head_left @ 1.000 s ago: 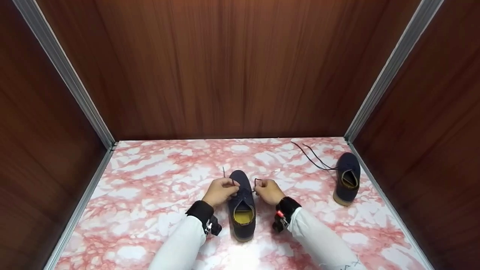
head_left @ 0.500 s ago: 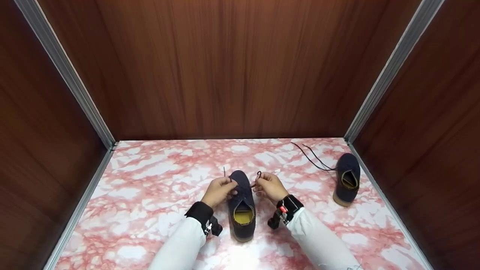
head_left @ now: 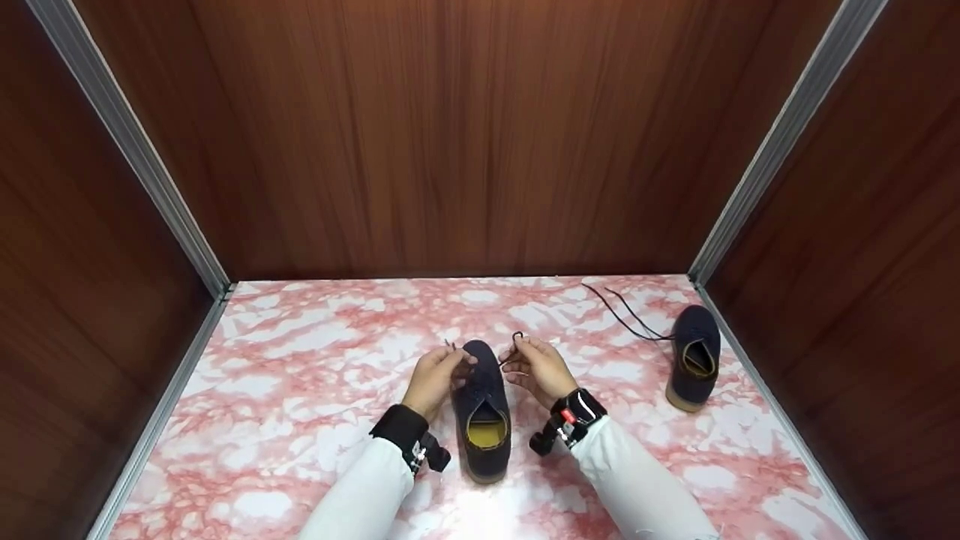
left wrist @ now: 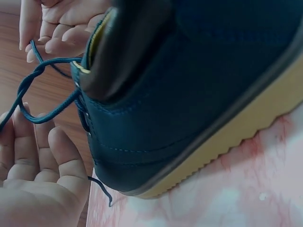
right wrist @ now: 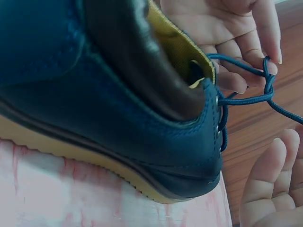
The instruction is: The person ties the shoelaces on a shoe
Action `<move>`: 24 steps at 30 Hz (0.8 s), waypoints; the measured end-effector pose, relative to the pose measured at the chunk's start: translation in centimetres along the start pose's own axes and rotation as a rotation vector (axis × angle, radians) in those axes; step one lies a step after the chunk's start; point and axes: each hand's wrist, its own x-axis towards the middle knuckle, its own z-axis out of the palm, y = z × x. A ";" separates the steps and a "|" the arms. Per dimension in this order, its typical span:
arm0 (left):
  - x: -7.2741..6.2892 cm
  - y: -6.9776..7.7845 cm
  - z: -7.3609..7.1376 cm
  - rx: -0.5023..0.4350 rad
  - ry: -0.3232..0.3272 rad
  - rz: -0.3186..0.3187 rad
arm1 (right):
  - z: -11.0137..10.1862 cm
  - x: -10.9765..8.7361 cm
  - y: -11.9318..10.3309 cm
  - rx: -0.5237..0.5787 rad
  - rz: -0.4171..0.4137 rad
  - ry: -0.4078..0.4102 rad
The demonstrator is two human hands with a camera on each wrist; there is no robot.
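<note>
A dark navy lace-up shoe (head_left: 484, 459) with a yellow lining and tan sole stands upright between the hands, toe pointing away. Its blue shoelace (right wrist: 246, 100) is drawn out beyond the eyelets, and two strands twist round each other in both wrist views. My left hand (head_left: 435, 375) pinches one strand over the left side of the toe, a short end poking out past the fingers. On the right of the toe, my right hand (head_left: 544, 369) pinches the other strand, with a small loop standing above its fingertips. A loose lace tip hangs by the toe in the left wrist view.
A matching second shoe (head_left: 694, 386) stands at the right near the side wall, its long laces trailing to the back left. Wood-grain panels (head_left: 480, 142) enclose the red-and-white marbled surface (head_left: 300, 345) at the back and both sides.
My right hand has moved up and slightly left toward the toe, its lace loop now higher. My left hand has shifted slightly forward. Both shoes stay in place.
</note>
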 end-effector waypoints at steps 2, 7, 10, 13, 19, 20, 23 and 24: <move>0.0 0.0 0.0 -0.041 0.000 -0.005 | -0.1 0.0 0.0 0.027 -0.007 -0.016; 0.0 0.0 -0.2 -0.106 -0.005 -0.014 | -0.5 -0.1 -0.1 0.115 -0.027 -0.062; -0.1 0.0 -0.4 -0.120 -0.013 -0.018 | -0.7 -0.1 -0.1 0.153 -0.031 -0.086; -0.1 0.0 -0.5 -0.133 -0.017 -0.027 | -0.9 -0.2 -0.3 0.171 -0.030 -0.090; -0.2 -0.1 -0.9 -0.201 -0.024 -0.036 | -1.2 -0.2 -0.6 0.169 -0.018 -0.054; -0.2 -0.1 -1.0 -0.225 -0.026 -0.038 | -1.2 -0.2 -0.6 0.174 -0.018 -0.054; -0.4 0.0 -1.0 -0.306 -0.048 -0.045 | -1.4 -0.2 -0.7 0.199 -0.023 -0.059; -0.4 0.1 -1.0 -0.333 -0.063 -0.048 | -1.4 -0.2 -0.6 0.209 -0.026 -0.061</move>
